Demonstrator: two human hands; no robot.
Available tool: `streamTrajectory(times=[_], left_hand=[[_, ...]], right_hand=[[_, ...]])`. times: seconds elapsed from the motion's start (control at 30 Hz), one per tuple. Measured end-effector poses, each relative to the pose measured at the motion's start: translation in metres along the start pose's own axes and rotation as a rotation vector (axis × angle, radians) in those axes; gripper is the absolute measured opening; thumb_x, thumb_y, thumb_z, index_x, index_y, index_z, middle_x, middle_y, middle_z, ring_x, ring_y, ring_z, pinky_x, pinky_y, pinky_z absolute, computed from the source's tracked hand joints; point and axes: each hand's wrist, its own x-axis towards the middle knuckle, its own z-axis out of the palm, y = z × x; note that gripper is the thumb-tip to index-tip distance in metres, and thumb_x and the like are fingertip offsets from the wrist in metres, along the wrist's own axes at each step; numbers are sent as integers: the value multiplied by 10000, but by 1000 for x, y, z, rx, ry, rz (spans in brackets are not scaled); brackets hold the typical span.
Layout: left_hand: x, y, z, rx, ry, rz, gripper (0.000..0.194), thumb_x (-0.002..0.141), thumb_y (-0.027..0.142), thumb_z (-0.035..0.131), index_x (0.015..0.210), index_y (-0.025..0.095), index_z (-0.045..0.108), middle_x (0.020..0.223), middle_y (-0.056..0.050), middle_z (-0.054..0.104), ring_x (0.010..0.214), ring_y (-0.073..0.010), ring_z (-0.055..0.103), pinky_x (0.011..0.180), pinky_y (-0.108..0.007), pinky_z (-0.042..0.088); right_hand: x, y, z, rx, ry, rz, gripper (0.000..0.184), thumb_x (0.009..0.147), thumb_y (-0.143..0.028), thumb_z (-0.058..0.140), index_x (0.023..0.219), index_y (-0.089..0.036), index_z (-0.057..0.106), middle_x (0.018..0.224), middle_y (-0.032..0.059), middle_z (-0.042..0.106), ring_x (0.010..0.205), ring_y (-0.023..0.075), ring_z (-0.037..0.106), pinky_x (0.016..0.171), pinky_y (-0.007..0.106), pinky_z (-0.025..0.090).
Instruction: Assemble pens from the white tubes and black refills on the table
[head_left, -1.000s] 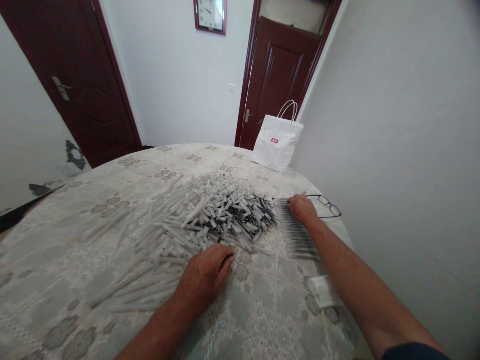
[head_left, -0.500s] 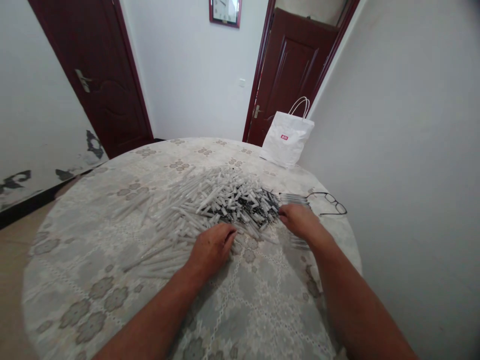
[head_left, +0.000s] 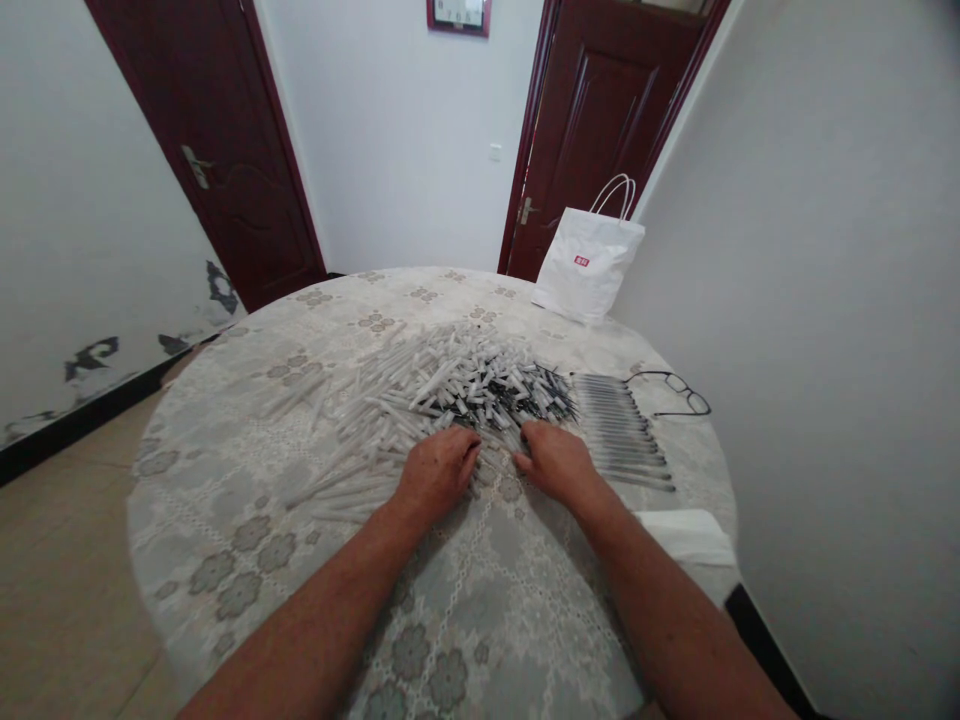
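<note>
A wide heap of translucent white pen barrels and small whitish pieces, with black parts among them, lies on the table in front of both hands. My left hand is closed at the heap's near edge, its thumb and fingertips pressed together; whatever they hold is too small to make out. Close by on the right, my right hand has its fingers curled down at the near right edge of the heap, and what is between them is hidden. To its right lies a neat row of grey pens, side by side.
A round table with a flowered cloth carries everything. Eyeglasses lie beyond the row's right end. A white paper bag stands at the back right, against the wall. Something white and folded lies beside my right forearm.
My right hand has moved left, from beside the row of pens to the heap near my left hand. My left hand stays closed in about the same place. The view has shifted slightly.
</note>
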Motion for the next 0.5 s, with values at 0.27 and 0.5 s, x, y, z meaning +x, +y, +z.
streamTrajectory(times=[0.27,0.5], left_hand=[[0,3,-1,31,0,32,215,977,273,478,1003,197,677,933,-87,695,898,-218,650,824,-313,468],[1,7,-5,-116,41,-30,201,961,271,511,1014,195,688,942,-86,715,885,-217,658,822,-319,472]], right_hand=[[0,-1,-5,35,9,19,186,941,-266,507,947,-168,665,966,145,735,884,240,683,779,296,445],[-3,13,-15,390,511,23,233,948,-268,483,1026,-173,681,994,104,719,924,215,652,873,301,459]])
